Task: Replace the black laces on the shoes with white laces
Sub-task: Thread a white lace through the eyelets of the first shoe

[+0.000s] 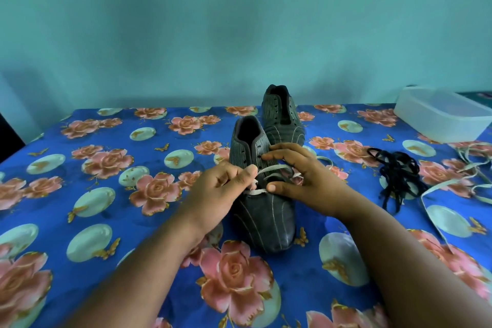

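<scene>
Two dark grey striped shoes stand on the table. The near shoe (pixel 263 218) points its toe toward me and has a white lace (pixel 271 169) threaded through its lowest eyelets. My left hand (pixel 223 189) pinches one end of that lace beside the eyelets. My right hand (pixel 300 176) rests over the shoe's right side, fingers curved on the eyelet row and thumb by the lace crossing. The far shoe (pixel 282 117) stands behind with bare eyelets. The black laces (pixel 396 176) lie in a loose heap to the right.
A blue flowered cloth (pixel 106 194) covers the table. A white plastic box (pixel 442 117) stands at the back right. More white lace (pixel 450 184) trails across the cloth at the right edge. A teal wall rises behind the table.
</scene>
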Motion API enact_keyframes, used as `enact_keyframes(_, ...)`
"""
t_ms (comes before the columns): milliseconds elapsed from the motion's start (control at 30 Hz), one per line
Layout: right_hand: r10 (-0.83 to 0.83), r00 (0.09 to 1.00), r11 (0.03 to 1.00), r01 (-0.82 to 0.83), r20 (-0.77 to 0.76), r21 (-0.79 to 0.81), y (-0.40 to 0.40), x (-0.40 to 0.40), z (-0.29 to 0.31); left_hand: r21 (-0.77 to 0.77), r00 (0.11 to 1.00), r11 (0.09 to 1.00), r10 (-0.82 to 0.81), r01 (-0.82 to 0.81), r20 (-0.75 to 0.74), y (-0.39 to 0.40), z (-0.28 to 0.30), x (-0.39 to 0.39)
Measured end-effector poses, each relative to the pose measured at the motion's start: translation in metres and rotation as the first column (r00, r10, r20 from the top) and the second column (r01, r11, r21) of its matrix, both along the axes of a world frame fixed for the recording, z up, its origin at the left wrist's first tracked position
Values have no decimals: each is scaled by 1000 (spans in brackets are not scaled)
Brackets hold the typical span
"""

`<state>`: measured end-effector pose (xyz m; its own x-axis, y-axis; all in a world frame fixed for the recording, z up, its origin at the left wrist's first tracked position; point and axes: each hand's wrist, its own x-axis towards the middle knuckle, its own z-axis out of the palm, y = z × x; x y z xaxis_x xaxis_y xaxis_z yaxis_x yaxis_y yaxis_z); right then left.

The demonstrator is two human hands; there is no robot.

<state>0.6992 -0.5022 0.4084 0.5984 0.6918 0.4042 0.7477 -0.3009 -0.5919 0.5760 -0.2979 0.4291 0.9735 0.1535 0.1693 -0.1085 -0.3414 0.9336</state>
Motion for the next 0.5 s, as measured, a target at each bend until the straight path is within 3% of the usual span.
enact_keyframes(67,-1,1000,1000,1,7,0,0,0,0,248,993,966,49,-74,106,-3,-6,1)
enact_keyframes(133,-1,1000,1000,1,-6,3,-1,0,-1,326,979,933,99,-155,181,-6,-9,3)
enact_keyframes(200,2,1000,1000,-2,-31,0,-1,0,0,220,977,961,127,-164,173,-9,-7,4)
enact_keyframes(267,5,999,1000,-5,-53,-3,-1,-1,2,-131,993,986,109,-102,47,-9,2,1)
enact_keyframes(333,12,998,1000,-12,-60,2,-2,-1,2,-387,999,921,34,-46,-39,-7,8,-2)
enact_keyframes(400,16,998,1000,-16,-58,-1,0,-1,2,-338,999,941,-1,-16,-51,-3,7,-2)
enact_keyframes(500,11,999,1000,-11,-37,2,0,-1,1,-87,999,996,29,-32,-40,-1,4,0)
